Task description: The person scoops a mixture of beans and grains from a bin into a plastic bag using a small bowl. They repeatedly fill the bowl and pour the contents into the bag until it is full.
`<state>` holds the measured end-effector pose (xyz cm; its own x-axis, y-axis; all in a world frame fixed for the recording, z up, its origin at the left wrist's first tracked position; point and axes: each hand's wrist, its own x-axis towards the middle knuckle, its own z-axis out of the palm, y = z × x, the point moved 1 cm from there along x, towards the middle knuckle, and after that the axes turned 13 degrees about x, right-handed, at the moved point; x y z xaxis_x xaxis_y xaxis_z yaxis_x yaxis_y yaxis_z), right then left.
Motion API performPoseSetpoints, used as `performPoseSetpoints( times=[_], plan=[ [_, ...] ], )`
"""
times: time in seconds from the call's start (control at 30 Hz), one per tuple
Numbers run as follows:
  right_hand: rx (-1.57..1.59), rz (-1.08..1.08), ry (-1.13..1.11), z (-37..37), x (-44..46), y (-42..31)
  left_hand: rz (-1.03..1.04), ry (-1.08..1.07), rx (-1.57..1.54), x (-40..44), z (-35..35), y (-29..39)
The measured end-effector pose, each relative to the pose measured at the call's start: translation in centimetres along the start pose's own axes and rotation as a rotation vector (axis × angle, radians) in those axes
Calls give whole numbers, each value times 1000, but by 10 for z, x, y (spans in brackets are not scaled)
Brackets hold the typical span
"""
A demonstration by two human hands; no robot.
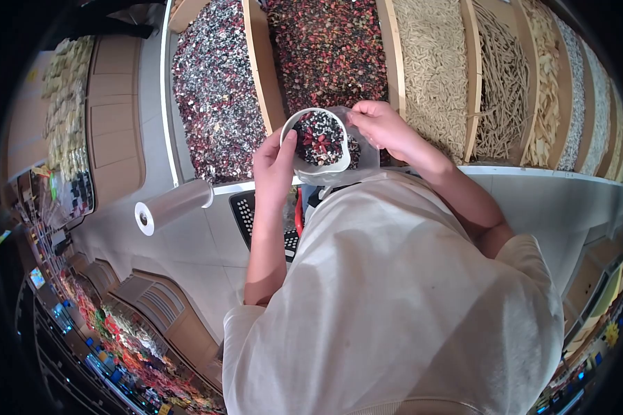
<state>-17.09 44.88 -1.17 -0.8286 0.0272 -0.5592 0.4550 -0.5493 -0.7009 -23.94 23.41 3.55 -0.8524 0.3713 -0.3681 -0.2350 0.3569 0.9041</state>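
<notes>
My left hand (273, 162) is closed on the left side of a white scoop (333, 166), its thumb over the rim. Black, white and red dried pieces (318, 140) lie in the scoop. To the right, my right hand (384, 128) pinches the upper edge of a clear plastic bag (368, 155). The bag hangs beside and partly behind the scoop, with some dark and white pieces visible in it. Both hands are over the front edge of the bins.
Wooden dividers (393, 55) separate bins of dark red mix (329, 52), pale pellets (432, 62) and brown sticks (502, 83). A clear bag roll (176, 206) sticks out at the left front edge. Below is a black basket (244, 207) with a red handle.
</notes>
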Motion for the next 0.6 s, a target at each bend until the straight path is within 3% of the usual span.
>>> performPoseSetpoints(
  times=[0.2, 0.47, 0.6],
  plan=[
    [22, 16, 11, 0, 1, -1, 82, -21, 76, 2, 8, -3],
    [25, 12, 9, -1, 2, 0, 262, 21, 429, 2, 7, -3],
    [27, 1, 14, 2, 1, -2, 247, 27, 465, 0, 8, 3]
  ],
)
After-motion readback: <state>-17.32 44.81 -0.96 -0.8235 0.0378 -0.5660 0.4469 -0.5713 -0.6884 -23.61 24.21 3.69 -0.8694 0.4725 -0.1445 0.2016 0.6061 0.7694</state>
